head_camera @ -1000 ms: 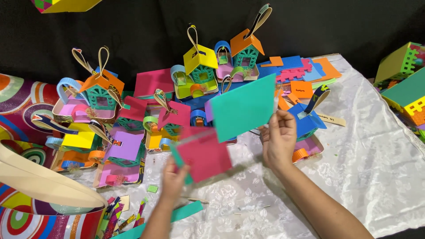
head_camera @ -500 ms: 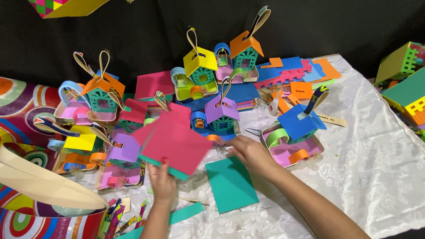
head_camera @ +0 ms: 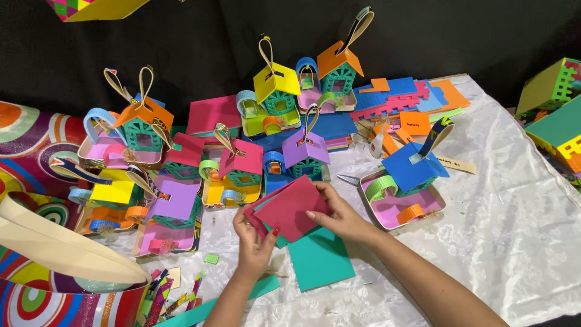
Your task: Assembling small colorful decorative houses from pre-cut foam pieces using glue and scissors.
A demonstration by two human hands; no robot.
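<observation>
Head view: we've got both hands on a dark pink foam sheet [head_camera: 290, 209], near centre of the white cloth [head_camera: 514, 242]. Left hand [head_camera: 254, 242] pinches its near-left corner, thumb on top. Right hand [head_camera: 339, 212] lies flat across its right edge, fingers spread over the top. At least one teal edge shows under the pink, so it looks like a small stack.

Teal foam sheet [head_camera: 321, 260] lies flat on the cloth just near of the hands, right forearm crossing beside it.

Progress, as we judge it: many small foam houses with loop handles already stand finished on the far and left side; the sheets in hand are still flat and uncut, so this piece is at its start.

Containers:
- pink tray [head_camera: 393, 209], right of the hands: blue-roofed house, green and orange strip loops inside.
- yellow tray [head_camera: 233, 194], left of the hands: house with pink roof.
- glittery swirl-pattern bag [head_camera: 36, 297], near left: contents not visible.
</observation>
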